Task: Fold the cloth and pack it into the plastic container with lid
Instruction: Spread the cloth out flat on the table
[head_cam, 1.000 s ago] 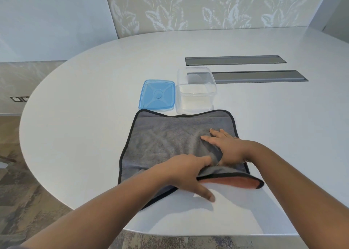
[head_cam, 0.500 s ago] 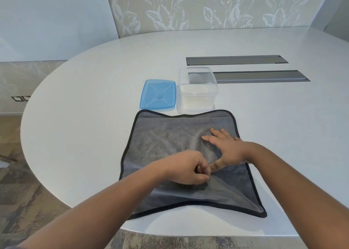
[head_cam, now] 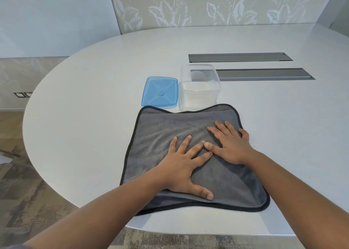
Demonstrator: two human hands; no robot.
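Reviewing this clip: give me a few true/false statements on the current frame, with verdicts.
1. Both hands, left and right, lie flat on the grey cloth. True.
2. The blue lid is on the clear container. False: it lies on the table, to the container's left.
3. The container holds the cloth. False: the cloth is spread on the table in front of it.
4. The cloth has a black border. True.
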